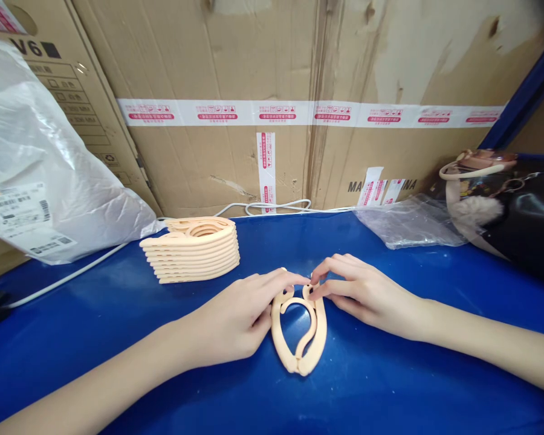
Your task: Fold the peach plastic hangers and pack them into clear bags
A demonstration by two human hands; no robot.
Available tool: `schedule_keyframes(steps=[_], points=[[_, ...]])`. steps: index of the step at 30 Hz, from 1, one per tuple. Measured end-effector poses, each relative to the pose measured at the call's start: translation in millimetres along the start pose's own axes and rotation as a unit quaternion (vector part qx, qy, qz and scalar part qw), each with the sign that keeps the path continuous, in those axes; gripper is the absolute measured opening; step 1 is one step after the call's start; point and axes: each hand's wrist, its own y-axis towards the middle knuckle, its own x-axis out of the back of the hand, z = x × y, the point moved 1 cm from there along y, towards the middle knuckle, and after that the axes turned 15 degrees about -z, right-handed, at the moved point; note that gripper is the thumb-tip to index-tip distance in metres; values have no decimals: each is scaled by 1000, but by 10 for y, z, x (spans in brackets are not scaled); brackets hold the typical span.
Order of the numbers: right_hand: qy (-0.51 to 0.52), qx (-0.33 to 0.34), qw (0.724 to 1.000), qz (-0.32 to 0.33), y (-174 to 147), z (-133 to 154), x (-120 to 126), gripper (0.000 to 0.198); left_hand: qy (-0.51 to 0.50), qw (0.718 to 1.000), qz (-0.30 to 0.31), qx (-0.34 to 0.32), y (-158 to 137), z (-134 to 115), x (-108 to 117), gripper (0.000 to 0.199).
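Note:
A peach-coloured folding clothes hanger (318,341) lies folded on the blue table, its two arms side by side and its hook curled between them. My left hand (242,314) grips the hanger's left arm, with the index finger reaching across the top end. My right hand (369,293) has its thumb and fingers closed on the top of the right arm. The fingers hide part of both upper ends. Behind my left hand stands a neat stack of several matching folded hangers (194,257).
A white plastic parcel bag (49,163) leans at the left, near a white cable (68,281). Large cardboard boxes (217,54) form the back wall. A clear plastic bag (403,223), a bottle (478,172) and a black bag (526,217) are at the right on the blue table (390,386).

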Motion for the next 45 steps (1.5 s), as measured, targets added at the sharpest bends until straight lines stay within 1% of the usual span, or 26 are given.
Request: schedule_keyframes(steps=[3,6,10,12,15,16,18,21,24,26,28,30,32,34,37,42,45], points=[[-47,-28,998,-17,-7,5,-8,23,-11,1000,1,-4,9,-70,13,61],[-42,-66,997,-23,1,37,0,20,-22,1000,-2,-7,9,-113,21,62],[37,-121,992,-14,24,88,52,21,-17,1000,-3,-5,0,-114,4,64],[88,-148,985,8,27,114,72,21,-1,1000,-9,2,-8,-89,-15,60],[140,-161,976,47,17,156,65,31,16,1000,-6,17,-18,-45,-42,64],[142,-163,975,44,14,164,58,34,17,1000,-1,21,-20,-36,-47,67],[119,-175,977,9,12,155,49,32,16,999,8,26,-18,-34,-45,68],[64,-206,975,-47,20,74,54,25,15,999,9,29,-5,-60,-27,60],[39,-228,972,-48,35,-44,66,29,18,1000,-9,20,9,-71,-13,56],[60,-253,965,-33,47,-102,68,33,27,999,-41,2,13,-55,-10,56],[136,-296,945,-10,60,-125,62,37,45,995,-85,-13,11,-23,-8,56],[250,-340,906,21,77,-113,53,38,72,991,-110,-22,4,16,-7,56],[345,-366,863,37,94,-85,53,36,101,988,-113,-29,-3,52,-8,58],[392,-380,838,28,107,-67,62,33,124,986,-105,-37,-7,78,-10,61],[405,-402,821,7,105,-75,67,29,145,983,-106,-46,-7,96,-14,63],[446,-429,785,2,61,-106,39,27,176,974,-122,-71,1,106,-25,64],[456,-438,775,-3,33,-115,28,27,187,970,-130,-85,2,121,-33,64]])
